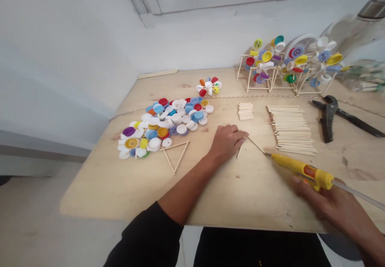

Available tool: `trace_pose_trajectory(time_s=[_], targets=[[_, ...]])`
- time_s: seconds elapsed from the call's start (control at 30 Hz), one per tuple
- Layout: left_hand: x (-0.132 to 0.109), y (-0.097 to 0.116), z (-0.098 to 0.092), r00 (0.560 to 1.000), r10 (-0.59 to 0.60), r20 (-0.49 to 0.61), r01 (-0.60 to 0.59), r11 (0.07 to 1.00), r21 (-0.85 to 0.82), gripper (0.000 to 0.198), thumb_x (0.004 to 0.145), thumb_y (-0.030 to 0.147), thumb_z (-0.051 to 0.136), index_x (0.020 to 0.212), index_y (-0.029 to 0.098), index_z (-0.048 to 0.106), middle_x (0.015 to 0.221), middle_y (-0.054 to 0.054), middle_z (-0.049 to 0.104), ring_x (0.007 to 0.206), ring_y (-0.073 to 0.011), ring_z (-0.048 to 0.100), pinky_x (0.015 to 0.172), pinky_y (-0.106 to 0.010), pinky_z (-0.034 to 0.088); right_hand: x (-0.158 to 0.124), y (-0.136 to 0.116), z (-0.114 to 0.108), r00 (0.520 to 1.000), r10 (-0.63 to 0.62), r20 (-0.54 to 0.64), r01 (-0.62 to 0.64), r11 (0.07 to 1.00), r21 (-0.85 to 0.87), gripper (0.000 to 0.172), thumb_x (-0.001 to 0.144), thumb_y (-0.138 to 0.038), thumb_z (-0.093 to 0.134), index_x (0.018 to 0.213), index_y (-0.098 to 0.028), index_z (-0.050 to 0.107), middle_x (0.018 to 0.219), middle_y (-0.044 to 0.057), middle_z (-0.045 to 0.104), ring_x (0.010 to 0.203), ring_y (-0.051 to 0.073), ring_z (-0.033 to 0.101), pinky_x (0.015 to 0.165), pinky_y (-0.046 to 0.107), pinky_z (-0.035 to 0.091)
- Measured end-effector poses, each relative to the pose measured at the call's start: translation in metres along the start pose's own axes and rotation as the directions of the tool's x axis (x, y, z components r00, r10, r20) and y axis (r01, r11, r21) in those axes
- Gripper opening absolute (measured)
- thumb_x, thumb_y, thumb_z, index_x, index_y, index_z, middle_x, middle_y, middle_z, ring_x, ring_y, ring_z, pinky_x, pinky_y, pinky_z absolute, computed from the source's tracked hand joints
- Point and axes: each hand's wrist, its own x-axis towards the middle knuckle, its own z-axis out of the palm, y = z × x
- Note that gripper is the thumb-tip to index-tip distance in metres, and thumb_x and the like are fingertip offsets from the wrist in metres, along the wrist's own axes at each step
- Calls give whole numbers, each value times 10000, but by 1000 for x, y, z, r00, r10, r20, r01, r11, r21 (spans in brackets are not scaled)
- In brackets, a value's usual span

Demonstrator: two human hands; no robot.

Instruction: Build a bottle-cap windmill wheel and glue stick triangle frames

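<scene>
With its fingers pressed together, my left hand (pixel 228 142) holds a thin wooden stick (pixel 255 143) at its upper end on the table. A second stick (pixel 238 152) comes out from under those fingers, partly hidden. My right hand (pixel 333 203) is wrapped round a yellow hot glue gun (pixel 297 168), a clear glue stick jutting from its back. The nozzle is at the lower right end of the stick; whether they touch I cannot tell. Left of my left arm lies a triangle of sticks (pixel 179 158).
Many bottle caps (pixel 177 116) are heaped on the left. Behind my hands lie a short stick pile (pixel 246 111), a longer stick pile (pixel 290 130) and black pliers (pixel 329 116). Pinwheels of caps on stick frames (pixel 261 68) and a bottle (pixel 355 34) stand at the back.
</scene>
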Motion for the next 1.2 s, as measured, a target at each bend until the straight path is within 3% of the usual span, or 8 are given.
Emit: trace_pose_trajectory(time_s=[0.1,0.33,0.5,0.83,1.0,1.2], targets=[[0,1,0,1000,-3,2,3,1000,8,238,884,261,484,1020,255,680,876,-37,634,873,-172,560,755,-312,354,1,-3,-2,995,40,96,-44,998,47,384,759,-599,475,711,-256,639,516,-1,634,471,218,607,406,285,441],[-1,1,0,1000,5,-10,-5,1000,13,238,886,269,484,1013,256,684,863,-32,629,860,-167,560,749,-314,349,-2,-3,-3,974,123,192,-129,992,17,413,767,-589,449,781,-230,652,408,-18,555,369,206,536,360,296,400],[-1,1,1,1000,10,-16,-10,1000,22,231,881,264,494,1007,264,688,848,-29,620,852,-165,559,742,-315,353,-2,0,-2,986,92,140,-93,996,0,422,765,-606,446,730,-226,626,538,3,646,440,213,588,407,293,439],[0,0,2,1000,5,-18,-5,999,33,229,883,273,494,997,281,692,850,-24,627,845,-163,558,730,-315,347,-4,-19,-5,985,169,26,-170,984,45,368,774,-602,476,633,-280,587,441,2,595,357,202,555,386,280,414],[0,1,1,1000,3,-10,-2,1000,23,228,885,274,492,1002,280,688,860,-26,634,855,-167,561,740,-318,346,-5,-21,-7,982,185,37,-187,980,69,385,750,-625,487,656,-273,611,555,27,662,508,249,638,463,300,454],[0,2,0,1000,9,-19,-9,1000,12,233,885,278,491,1002,268,692,862,-33,638,846,-173,563,732,-328,344,-4,-21,-8,973,215,87,-218,975,36,448,756,-657,437,679,-258,625,574,43,665,521,257,635,497,310,467]])
